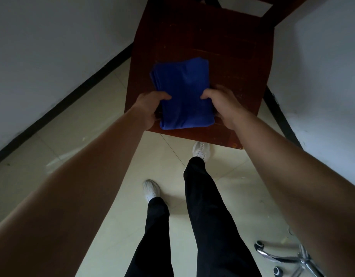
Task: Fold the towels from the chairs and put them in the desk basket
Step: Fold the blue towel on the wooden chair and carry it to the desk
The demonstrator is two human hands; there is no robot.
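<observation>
A blue towel, folded into a thick rectangle, lies on the seat of a dark red wooden chair. My left hand grips the towel's near left edge, thumb on top. On the near right edge my right hand holds it the same way. The towel's near end reaches close to the seat's front edge. No basket or desk is in view.
White walls with a black skirting strip close in on both sides of the chair. My legs and white shoes stand on pale floor tiles. The chrome wheeled base of an office chair sits at the lower right.
</observation>
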